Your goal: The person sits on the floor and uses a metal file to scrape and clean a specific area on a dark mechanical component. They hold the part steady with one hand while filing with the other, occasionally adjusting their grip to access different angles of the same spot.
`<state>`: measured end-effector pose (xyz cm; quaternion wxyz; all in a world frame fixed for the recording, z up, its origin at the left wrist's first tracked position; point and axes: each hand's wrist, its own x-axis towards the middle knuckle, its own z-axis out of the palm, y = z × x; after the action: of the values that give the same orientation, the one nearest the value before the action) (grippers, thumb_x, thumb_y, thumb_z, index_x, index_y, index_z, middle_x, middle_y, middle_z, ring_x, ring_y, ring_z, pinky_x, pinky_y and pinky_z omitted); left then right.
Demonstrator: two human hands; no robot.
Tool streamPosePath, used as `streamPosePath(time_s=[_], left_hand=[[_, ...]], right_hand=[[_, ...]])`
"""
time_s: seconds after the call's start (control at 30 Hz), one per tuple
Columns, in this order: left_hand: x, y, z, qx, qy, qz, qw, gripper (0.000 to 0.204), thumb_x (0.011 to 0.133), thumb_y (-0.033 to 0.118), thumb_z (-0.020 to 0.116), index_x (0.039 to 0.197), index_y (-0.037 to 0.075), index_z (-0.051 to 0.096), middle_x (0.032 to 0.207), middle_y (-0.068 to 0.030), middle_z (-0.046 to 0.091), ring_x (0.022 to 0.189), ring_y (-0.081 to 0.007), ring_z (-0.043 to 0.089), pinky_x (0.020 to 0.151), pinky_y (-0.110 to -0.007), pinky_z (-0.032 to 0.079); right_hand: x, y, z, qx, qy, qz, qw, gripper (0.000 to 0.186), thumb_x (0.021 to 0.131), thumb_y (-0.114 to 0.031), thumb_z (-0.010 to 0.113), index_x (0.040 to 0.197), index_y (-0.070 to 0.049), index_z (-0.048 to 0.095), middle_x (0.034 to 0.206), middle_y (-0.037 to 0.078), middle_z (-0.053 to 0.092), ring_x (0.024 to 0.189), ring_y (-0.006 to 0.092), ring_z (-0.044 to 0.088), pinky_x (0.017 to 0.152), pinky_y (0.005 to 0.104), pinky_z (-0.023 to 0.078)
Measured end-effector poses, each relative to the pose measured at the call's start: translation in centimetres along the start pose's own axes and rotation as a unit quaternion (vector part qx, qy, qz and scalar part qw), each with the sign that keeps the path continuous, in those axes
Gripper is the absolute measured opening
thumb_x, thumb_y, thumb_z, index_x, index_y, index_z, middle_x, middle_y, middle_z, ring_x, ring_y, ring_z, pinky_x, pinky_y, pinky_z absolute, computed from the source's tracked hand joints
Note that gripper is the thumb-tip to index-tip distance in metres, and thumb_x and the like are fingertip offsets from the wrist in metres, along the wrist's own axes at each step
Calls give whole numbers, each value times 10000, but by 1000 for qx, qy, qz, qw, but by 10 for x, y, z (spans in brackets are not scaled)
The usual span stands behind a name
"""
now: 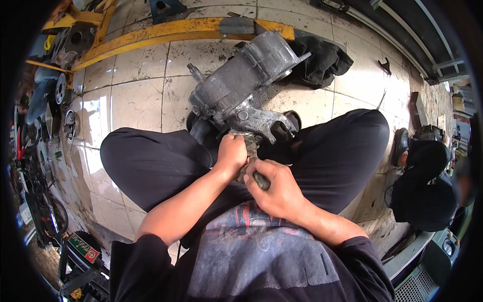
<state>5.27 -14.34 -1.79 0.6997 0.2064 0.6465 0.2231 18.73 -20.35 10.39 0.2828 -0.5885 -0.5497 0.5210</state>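
Note:
A large grey, grimy metal engine casing point(241, 85) lies on the tiled floor between my knees, its near end resting over my feet. My left hand point(230, 153) is closed around a small greasy metal part point(250, 143) at the casing's near end. My right hand point(274, 186) sits right beside it, fingers curled around a dark tool handle point(260, 180) that points toward that same part. Both hands touch each other above my lap. The tool's tip is hidden behind my left hand.
A yellow steel frame point(166, 32) crosses the floor at the back, with a dark cloth point(322, 60) beside the casing. Metal parts and wheels point(65, 50) pile up at the left. Another person in dark clothes point(427, 186) crouches at the right.

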Motion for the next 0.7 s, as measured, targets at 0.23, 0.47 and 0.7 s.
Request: streamPosePath(time_s=[0.23, 0.47, 0.7], left_hand=[[-7, 2, 6, 4, 10, 3, 1000, 270, 1026, 100, 441, 971, -51, 659, 863, -111, 671, 716, -189, 640, 644, -391, 522], [5, 5, 2, 25, -12, 5, 1000, 271, 1039, 118, 429, 986, -59, 628, 805, -116, 652, 647, -185, 632, 545, -370, 498], [-5, 18, 0, 9, -43, 12, 999, 253, 1043, 112, 428, 963, -31, 621, 784, -96, 627, 613, -174, 616, 499, -376, 473]], right_hand=[[-2, 3, 0, 38, 4, 28, 999, 144, 941, -127, 668, 948, 16, 659, 816, 231, 674, 778, 421, 673, 760, 481, 539], [4, 4, 2, 46, 11, 53, 997, 69, 945, -64, 666, 941, 4, 652, 820, 158, 659, 771, 315, 651, 736, 427, 519], [4, -9, -2, 77, 3, 61, 995, 103, 924, -96, 681, 957, -9, 638, 871, 235, 659, 845, 433, 657, 803, 504, 537]])
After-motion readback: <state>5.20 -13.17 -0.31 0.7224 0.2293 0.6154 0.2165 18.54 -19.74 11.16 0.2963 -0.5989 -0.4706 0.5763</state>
